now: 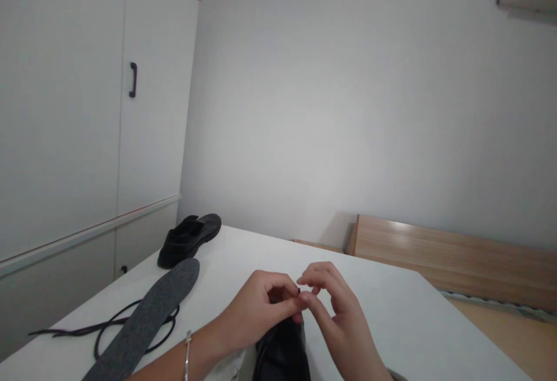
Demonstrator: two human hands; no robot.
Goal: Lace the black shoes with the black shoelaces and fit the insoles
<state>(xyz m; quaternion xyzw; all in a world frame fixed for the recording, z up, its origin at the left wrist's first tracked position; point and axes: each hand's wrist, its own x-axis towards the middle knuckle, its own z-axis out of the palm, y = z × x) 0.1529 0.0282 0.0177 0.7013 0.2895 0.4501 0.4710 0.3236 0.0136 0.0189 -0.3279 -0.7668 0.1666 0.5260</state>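
A black shoe (282,352) is at the bottom middle, close to me, partly hidden by my hands and cut off by the frame edge. My left hand (261,305) is closed in a pinch above its upper part. A tiny dark tip pokes out at those fingertips; what it belongs to is hidden. Facing it, my right hand (337,311) has its thumb at the left fingertips and its index finger slightly raised, with a gap between them. A grey insole (152,317) lies to the left of my left forearm, over loose black shoelaces (102,329).
Another black shoe (189,239) rests at the table's far left corner. The white table (383,305) stretches to the right. Beside it are a white cabinet (152,137) on the left and a wooden headboard (435,247) at the back right.
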